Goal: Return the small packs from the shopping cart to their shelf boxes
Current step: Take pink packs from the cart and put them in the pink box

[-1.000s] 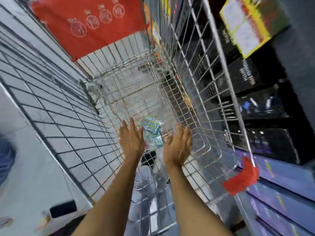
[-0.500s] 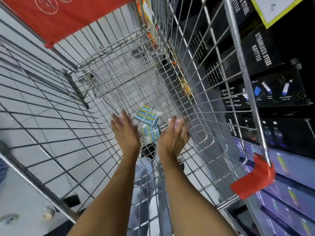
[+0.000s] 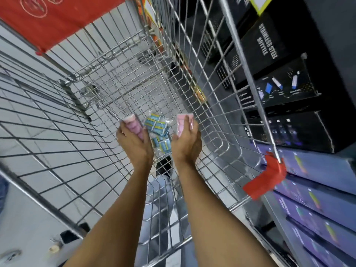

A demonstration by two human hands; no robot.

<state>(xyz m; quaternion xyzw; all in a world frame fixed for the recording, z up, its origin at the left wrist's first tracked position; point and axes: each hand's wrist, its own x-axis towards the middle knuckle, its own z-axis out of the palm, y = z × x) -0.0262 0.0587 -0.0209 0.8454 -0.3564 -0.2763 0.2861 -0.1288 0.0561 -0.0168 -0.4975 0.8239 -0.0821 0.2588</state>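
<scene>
Both my arms reach down into a wire shopping cart [image 3: 221, 116]. My left hand [image 3: 133, 140] is closed around a small pink pack [image 3: 133, 125] that sticks out above the fingers. A second pink pack [image 3: 183, 123] is gripped in my right hand [image 3: 185, 143]. Between the two hands, on the cart floor, lie several small blue-and-yellow packs [image 3: 158, 130] in clear wrap. The shelf boxes for the packs cannot be identified in this view.
Black "stainless steel bottle" boxes [image 3: 269, 47] and purple boxes [image 3: 312, 199] fill the shelves to the right of the cart. A red flap [image 3: 63, 18] hangs at the cart's far end, a red corner guard [image 3: 267, 176] at the near right. Grey tiled floor lies to the left.
Both hands reached down with fingers spread beside the blue packs; now each hand has closed on a pink pack. The view has tilted closer to the cart floor.
</scene>
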